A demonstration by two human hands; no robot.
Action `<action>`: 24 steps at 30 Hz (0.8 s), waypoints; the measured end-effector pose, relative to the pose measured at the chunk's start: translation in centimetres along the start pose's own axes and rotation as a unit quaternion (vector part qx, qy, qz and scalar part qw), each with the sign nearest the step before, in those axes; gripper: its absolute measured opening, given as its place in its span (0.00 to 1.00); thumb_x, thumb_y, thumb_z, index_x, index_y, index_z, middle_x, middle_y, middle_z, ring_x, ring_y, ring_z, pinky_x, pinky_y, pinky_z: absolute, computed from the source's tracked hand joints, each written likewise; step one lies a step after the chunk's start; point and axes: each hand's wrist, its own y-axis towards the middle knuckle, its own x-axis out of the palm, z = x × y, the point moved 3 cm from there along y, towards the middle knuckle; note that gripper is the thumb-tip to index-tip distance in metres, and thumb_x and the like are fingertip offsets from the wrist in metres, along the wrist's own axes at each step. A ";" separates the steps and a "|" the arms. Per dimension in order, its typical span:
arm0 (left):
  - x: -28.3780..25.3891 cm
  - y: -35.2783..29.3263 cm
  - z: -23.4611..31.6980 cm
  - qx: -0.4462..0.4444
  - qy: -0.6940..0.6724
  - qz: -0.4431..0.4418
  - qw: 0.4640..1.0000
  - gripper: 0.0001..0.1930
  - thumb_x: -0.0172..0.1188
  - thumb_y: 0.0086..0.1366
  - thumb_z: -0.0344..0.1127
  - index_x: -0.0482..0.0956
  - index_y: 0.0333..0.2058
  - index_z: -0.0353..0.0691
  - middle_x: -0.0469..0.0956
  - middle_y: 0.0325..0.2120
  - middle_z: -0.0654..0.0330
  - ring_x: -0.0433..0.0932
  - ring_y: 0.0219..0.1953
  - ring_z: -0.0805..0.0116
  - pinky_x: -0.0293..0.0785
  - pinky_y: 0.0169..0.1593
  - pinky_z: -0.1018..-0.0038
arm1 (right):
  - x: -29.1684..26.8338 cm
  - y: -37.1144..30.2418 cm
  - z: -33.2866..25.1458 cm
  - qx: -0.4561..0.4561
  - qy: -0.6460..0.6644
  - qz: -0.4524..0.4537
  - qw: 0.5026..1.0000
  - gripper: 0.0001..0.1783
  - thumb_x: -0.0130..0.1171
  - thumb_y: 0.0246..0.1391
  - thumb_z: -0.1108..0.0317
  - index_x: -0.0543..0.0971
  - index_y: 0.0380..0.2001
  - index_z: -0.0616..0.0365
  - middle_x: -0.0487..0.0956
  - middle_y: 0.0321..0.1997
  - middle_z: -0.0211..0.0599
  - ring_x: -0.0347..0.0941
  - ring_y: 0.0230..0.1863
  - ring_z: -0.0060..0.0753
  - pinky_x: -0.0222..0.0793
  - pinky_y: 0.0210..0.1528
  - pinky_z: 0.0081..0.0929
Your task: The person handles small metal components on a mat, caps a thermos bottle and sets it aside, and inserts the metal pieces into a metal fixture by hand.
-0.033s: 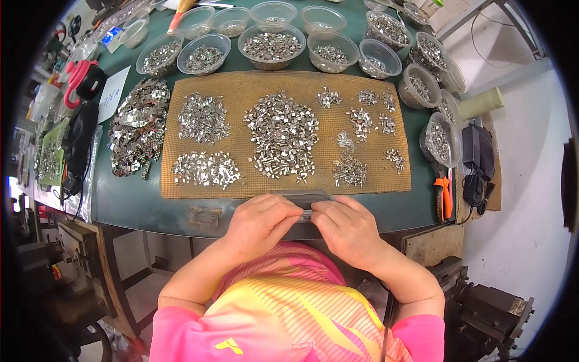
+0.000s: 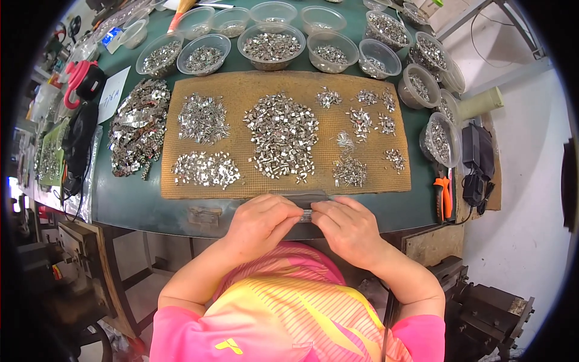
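Observation:
My left hand (image 2: 263, 220) and my right hand (image 2: 346, 228) meet at the table's front edge, fingers closed. Between their fingertips is a short silver metal strip of links (image 2: 306, 215); the fingers cover most of it. Just beyond them a dark flat block (image 2: 304, 196) lies by the edge of a tan textured mat (image 2: 241, 89). Loose silver metal pieces are heaped on the mat: a large pile (image 2: 282, 136) in the middle, thin pins (image 2: 203, 119) and flat bright plates (image 2: 206, 169) at left, and several smaller piles such as these links (image 2: 350, 172) at right.
Clear plastic bowls (image 2: 271, 47) of metal parts line the back and right. A heap of linked metal bands (image 2: 140, 123) lies left of the mat, near a paper sheet (image 2: 114, 95). Orange-handled pliers (image 2: 445, 196) and black power adapters (image 2: 477, 151) are at right. A worn block (image 2: 205, 216) sits at front left.

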 end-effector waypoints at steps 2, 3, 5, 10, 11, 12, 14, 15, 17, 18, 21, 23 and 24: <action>0.2 0.0 0.2 0.006 0.016 -0.012 1.000 0.08 0.69 0.58 0.23 0.83 0.37 0.36 0.84 0.34 0.57 0.83 0.37 0.57 0.79 0.41 0.66 | 0.1 -0.4 0.1 -0.012 -0.002 0.014 1.000 0.08 0.66 0.49 0.74 0.82 0.36 0.56 0.85 0.46 0.34 0.84 0.45 0.34 0.78 0.52 0.36; 0.3 0.1 0.3 0.007 0.017 -0.012 1.000 0.08 0.69 0.58 0.23 0.83 0.37 0.36 0.84 0.34 0.57 0.83 0.37 0.57 0.79 0.41 0.66 | 0.1 -0.7 0.1 -0.023 -0.004 0.027 0.999 0.08 0.66 0.50 0.74 0.83 0.36 0.57 0.85 0.47 0.34 0.84 0.46 0.34 0.79 0.52 0.36; 0.6 0.3 0.6 0.012 0.041 -0.012 0.999 0.08 0.70 0.57 0.25 0.84 0.36 0.38 0.84 0.35 0.59 0.83 0.38 0.58 0.79 0.42 0.66 | 0.2 -1.1 0.6 -0.018 0.015 0.037 0.999 0.08 0.66 0.51 0.74 0.84 0.37 0.57 0.86 0.47 0.35 0.84 0.46 0.36 0.79 0.51 0.36; 1.1 0.4 0.9 0.009 0.065 -0.016 0.998 0.06 0.69 0.58 0.28 0.84 0.36 0.41 0.82 0.36 0.62 0.82 0.38 0.60 0.76 0.41 0.66 | 0.2 -1.6 2.5 0.045 0.144 0.043 0.988 0.09 0.68 0.53 0.71 0.84 0.39 0.57 0.86 0.45 0.37 0.84 0.45 0.40 0.79 0.47 0.36; 1.2 0.4 0.8 0.007 0.068 -0.012 0.998 0.05 0.68 0.60 0.30 0.83 0.35 0.42 0.82 0.35 0.64 0.81 0.38 0.61 0.74 0.41 0.66 | 0.2 -1.6 2.7 0.057 0.154 0.033 0.986 0.09 0.68 0.53 0.72 0.85 0.39 0.57 0.87 0.45 0.38 0.85 0.45 0.41 0.80 0.48 0.35; 1.3 0.4 0.8 0.007 0.068 -0.012 0.998 0.05 0.68 0.60 0.30 0.83 0.35 0.42 0.82 0.35 0.64 0.81 0.38 0.61 0.74 0.41 0.66 | 0.1 -1.5 2.9 0.068 0.165 0.024 0.984 0.09 0.68 0.53 0.74 0.86 0.40 0.58 0.87 0.44 0.39 0.85 0.45 0.41 0.80 0.48 0.35; 1.4 0.5 0.8 0.001 0.075 -0.016 0.997 0.04 0.68 0.60 0.31 0.83 0.34 0.42 0.82 0.35 0.64 0.81 0.38 0.62 0.74 0.41 0.66 | -0.2 -1.4 3.3 0.091 0.179 0.026 0.979 0.09 0.67 0.55 0.74 0.85 0.40 0.59 0.87 0.44 0.40 0.85 0.45 0.41 0.80 0.48 0.34; 1.4 0.5 0.8 0.001 0.075 -0.017 0.997 0.04 0.68 0.60 0.31 0.83 0.34 0.42 0.82 0.35 0.64 0.81 0.38 0.62 0.74 0.41 0.66 | -0.3 -1.4 3.5 0.114 0.192 0.028 0.974 0.08 0.67 0.56 0.74 0.85 0.40 0.59 0.87 0.44 0.40 0.85 0.45 0.41 0.80 0.47 0.33; 1.4 0.6 0.7 0.010 0.077 -0.019 0.997 0.04 0.68 0.60 0.31 0.83 0.34 0.42 0.82 0.35 0.65 0.81 0.38 0.62 0.73 0.41 0.66 | -0.3 -1.5 4.1 0.126 0.204 0.039 0.970 0.08 0.66 0.57 0.75 0.85 0.40 0.60 0.87 0.44 0.41 0.85 0.45 0.41 0.80 0.47 0.32; 1.4 0.6 0.7 0.010 0.077 -0.020 0.997 0.04 0.68 0.60 0.31 0.83 0.34 0.42 0.82 0.35 0.65 0.81 0.38 0.62 0.73 0.41 0.66 | -0.2 -1.7 4.4 0.138 0.216 0.050 0.965 0.07 0.65 0.58 0.75 0.85 0.41 0.61 0.87 0.44 0.41 0.85 0.45 0.40 0.80 0.47 0.31; 1.3 0.5 0.7 0.010 0.079 -0.019 0.997 0.04 0.68 0.60 0.31 0.83 0.34 0.43 0.82 0.35 0.65 0.81 0.38 0.62 0.73 0.41 0.66 | 0.0 -2.0 4.9 0.156 0.237 0.077 0.956 0.07 0.66 0.59 0.71 0.84 0.40 0.58 0.87 0.43 0.39 0.85 0.42 0.41 0.80 0.44 0.33; 1.3 0.5 0.6 0.007 0.085 -0.022 0.996 0.04 0.68 0.60 0.31 0.83 0.34 0.43 0.82 0.35 0.65 0.81 0.38 0.62 0.74 0.41 0.67 | 0.1 -2.1 5.0 0.155 0.236 0.079 0.956 0.07 0.65 0.59 0.72 0.84 0.40 0.59 0.87 0.43 0.39 0.85 0.42 0.41 0.80 0.44 0.32; 1.3 0.5 0.6 0.008 0.084 -0.022 0.996 0.04 0.68 0.60 0.31 0.83 0.34 0.43 0.82 0.35 0.65 0.81 0.38 0.62 0.74 0.41 0.67 | 0.1 -2.2 5.0 0.154 0.234 0.081 0.956 0.06 0.65 0.60 0.72 0.84 0.40 0.59 0.87 0.43 0.39 0.85 0.42 0.41 0.80 0.43 0.32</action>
